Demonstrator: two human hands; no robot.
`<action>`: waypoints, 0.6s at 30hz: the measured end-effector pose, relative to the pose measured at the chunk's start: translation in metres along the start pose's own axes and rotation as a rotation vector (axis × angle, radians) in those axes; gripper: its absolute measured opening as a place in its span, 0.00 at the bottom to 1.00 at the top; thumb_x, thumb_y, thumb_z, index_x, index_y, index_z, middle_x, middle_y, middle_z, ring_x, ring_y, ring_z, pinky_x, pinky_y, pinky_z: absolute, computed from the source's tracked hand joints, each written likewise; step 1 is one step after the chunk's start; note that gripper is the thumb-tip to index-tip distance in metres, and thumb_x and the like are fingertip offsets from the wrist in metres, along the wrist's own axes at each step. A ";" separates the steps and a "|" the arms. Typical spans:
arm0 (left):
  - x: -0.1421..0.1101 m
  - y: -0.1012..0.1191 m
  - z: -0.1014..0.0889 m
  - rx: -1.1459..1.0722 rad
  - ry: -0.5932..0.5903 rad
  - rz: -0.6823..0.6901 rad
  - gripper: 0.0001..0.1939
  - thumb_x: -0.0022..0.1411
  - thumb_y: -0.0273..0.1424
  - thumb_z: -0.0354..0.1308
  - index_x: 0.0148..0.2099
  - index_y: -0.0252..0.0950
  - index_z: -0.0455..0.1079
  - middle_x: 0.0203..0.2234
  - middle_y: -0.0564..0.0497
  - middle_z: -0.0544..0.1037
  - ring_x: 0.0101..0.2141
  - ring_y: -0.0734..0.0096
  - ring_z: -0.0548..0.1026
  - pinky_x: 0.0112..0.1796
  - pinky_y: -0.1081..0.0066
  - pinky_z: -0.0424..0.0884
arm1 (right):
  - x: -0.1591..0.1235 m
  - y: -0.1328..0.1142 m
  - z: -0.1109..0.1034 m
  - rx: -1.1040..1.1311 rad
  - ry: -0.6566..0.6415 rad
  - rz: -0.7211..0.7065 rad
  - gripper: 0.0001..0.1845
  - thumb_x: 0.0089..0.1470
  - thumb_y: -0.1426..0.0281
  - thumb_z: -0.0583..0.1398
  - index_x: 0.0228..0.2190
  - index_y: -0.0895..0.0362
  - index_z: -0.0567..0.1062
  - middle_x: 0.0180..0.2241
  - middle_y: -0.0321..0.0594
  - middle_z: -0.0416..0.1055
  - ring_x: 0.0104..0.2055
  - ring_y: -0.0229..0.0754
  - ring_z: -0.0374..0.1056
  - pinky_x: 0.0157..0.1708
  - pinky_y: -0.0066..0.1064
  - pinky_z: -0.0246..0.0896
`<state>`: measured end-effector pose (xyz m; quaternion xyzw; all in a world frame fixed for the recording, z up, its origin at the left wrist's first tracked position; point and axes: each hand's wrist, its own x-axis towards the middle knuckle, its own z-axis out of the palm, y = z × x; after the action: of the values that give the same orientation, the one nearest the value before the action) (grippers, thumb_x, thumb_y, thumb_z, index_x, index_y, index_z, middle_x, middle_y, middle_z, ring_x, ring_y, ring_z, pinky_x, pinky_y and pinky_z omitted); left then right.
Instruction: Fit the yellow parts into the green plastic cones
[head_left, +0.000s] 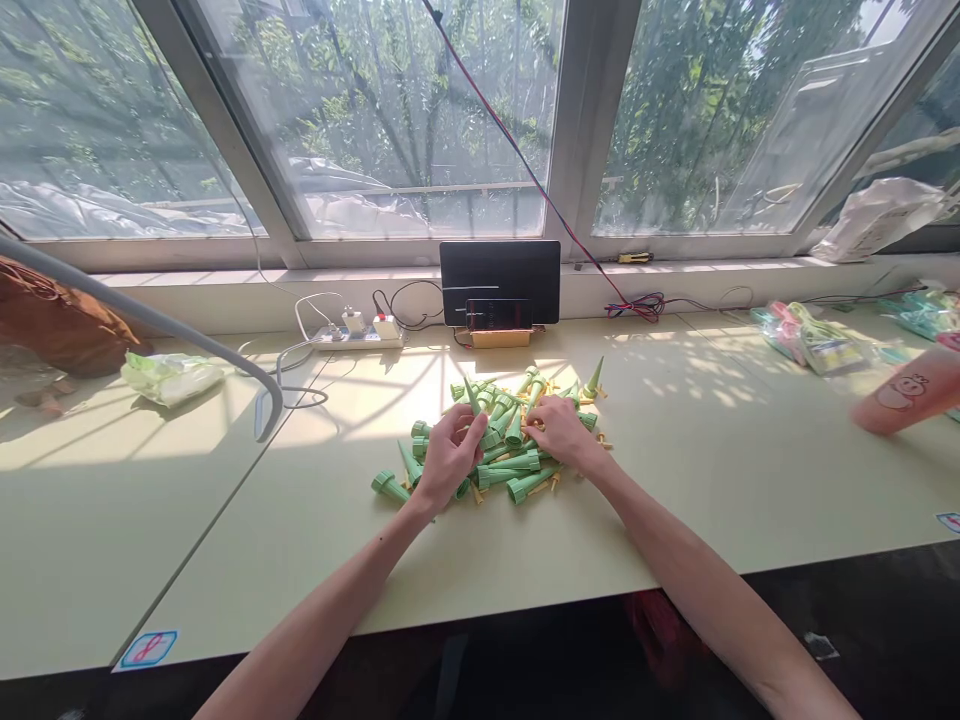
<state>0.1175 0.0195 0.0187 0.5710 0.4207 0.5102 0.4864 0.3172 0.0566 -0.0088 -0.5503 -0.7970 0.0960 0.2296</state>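
Observation:
A heap of green cone-shaped plastic spikes [504, 462] with small yellow pieces lies on the pale table [675, 500] in front of me. My left hand [446, 458] is closed round one green spike, whose tip points up past my fingers. My right hand [559, 432] rests on the heap with its fingers curled down among the spikes; what they grip is hidden. One spike [595, 380] stands upright at the heap's far right.
A dark tablet [499, 280] and a phone [498, 314] stand by the window sill. To their left lies a power strip with cables [358, 332]. Coloured packets [810, 338] lie at the right. Another person's arm [907, 392] reaches in at the right edge. A crumpled bag [171, 376] lies left.

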 end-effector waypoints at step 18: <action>-0.001 0.000 -0.001 0.025 -0.024 0.014 0.16 0.61 0.44 0.60 0.35 0.37 0.62 0.24 0.57 0.63 0.20 0.82 0.60 0.18 0.81 0.63 | 0.005 -0.003 -0.002 0.043 -0.051 0.101 0.07 0.53 0.72 0.63 0.24 0.57 0.77 0.30 0.39 0.71 0.39 0.42 0.64 0.45 0.36 0.48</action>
<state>0.1164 0.0188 0.0183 0.5858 0.4173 0.5016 0.4807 0.3144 0.0598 -0.0042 -0.5822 -0.7714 0.1387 0.2161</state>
